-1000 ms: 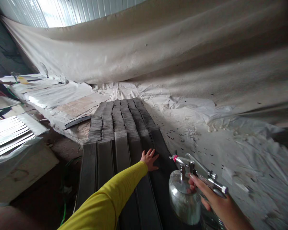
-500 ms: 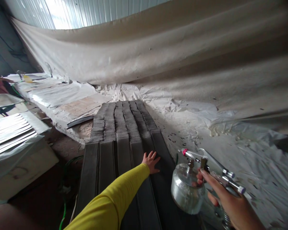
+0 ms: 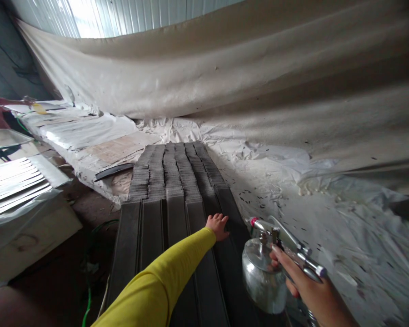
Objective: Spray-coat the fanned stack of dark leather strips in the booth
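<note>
Dark strips (image 3: 176,222) lie beneath the left arm (image 3: 170,272) (yellow-sleeved), stretched forward.

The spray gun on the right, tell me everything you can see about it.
The spray gun looks like shiny silver metal, with a pinkish-red tip, a curved bar on top and knobs at the back. A round, duller silver cup sits underneath, slightly tilted. The right hand wraps around it, hiding part of it. The tip points toward the left of the picture. The cup shows against the right edge of the dark strips; whether it touches them is unclear.
</note>
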Tool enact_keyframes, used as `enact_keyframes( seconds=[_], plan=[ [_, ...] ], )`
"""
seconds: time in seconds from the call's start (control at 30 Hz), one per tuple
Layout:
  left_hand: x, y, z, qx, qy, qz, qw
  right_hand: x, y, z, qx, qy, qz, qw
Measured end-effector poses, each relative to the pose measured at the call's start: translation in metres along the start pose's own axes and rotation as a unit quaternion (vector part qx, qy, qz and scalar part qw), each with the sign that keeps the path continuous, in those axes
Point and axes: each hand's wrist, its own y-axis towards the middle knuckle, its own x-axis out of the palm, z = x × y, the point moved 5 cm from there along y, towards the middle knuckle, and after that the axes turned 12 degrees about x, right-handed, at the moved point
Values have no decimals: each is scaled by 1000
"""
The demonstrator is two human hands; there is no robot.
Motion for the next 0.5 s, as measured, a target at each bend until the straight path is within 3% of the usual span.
enact_keyframes(
  seconds=[0.27, 0.5],
  plan=[
    [-20, 29, -24, -85, 13, 38, 996, 13, 7, -8, 22, -40, -11, 999],
    [-31, 59, -45, -132, 4, 49, 990, 13, 8, -8, 61, -53, 14, 997]
  ],
)
